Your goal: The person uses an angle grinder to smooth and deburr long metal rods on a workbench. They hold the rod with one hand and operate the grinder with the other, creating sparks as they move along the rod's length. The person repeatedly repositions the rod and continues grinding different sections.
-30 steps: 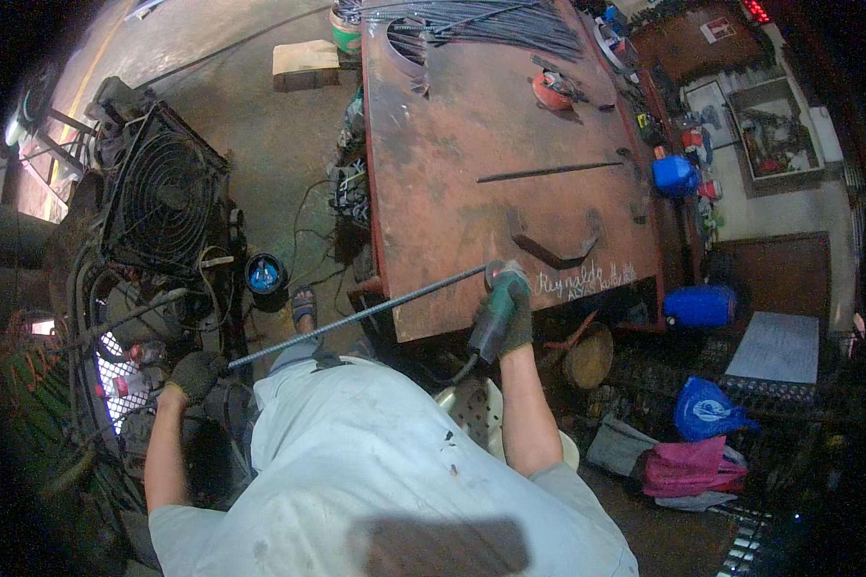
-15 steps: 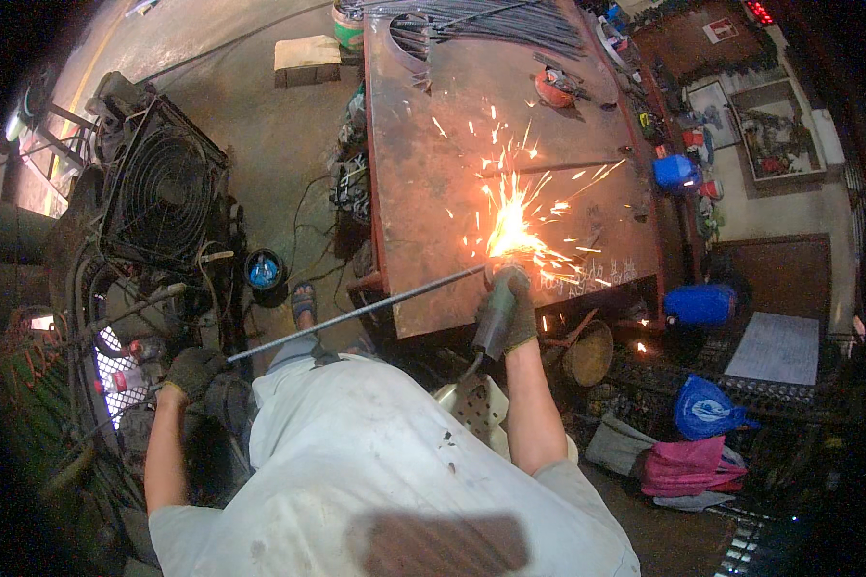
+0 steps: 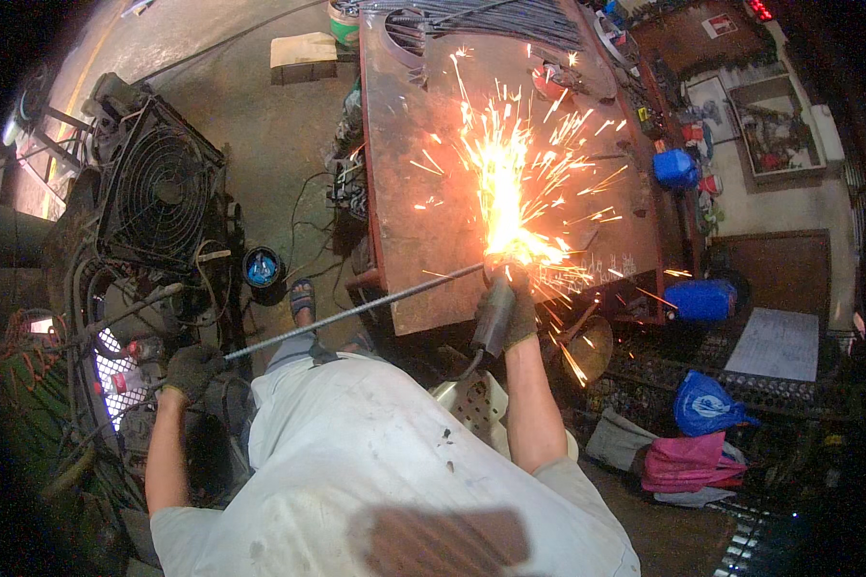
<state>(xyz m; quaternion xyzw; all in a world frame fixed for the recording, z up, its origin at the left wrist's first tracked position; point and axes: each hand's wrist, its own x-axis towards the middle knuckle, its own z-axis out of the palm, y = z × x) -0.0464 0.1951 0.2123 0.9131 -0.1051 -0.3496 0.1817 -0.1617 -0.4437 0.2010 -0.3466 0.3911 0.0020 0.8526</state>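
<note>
- And there was the right hand (image 3: 522, 313), dark-gloved, wrapped firmly around a grinder (image 3: 494, 320) with its cord trailing back toward the body!
- Over on the other side, the left hand (image 3: 194, 372), gloved as well, gripped the near end of a long ribbed bar (image 3: 356, 310).
- That bar ran on a slant from the left fist, past the near corner of the surface (image 3: 419, 221), right up to the grinder's head; the glare hid the exact contact.
- And what a burst! Sparks (image 3: 505, 183) fanned up and away across the rusty-brown surface, a few streaking down to the right.
- Farther up that surface, a red tool (image 3: 548, 82) sat behind the spray, while a bundle of dark rods (image 3: 520, 24) lay across the far end beside a curved metal band (image 3: 404, 43).
- Out left, a big black fan (image 3: 166, 188) stood tilted, with a dark pail (image 3: 263, 267) holding something blue near a sandaled foot (image 3: 303, 300).
- Out right, a blue drum (image 3: 700, 301) lay beyond the surface, and nearer came a blue bag (image 3: 710, 404) just above a pink cloth (image 3: 688, 464).
</note>
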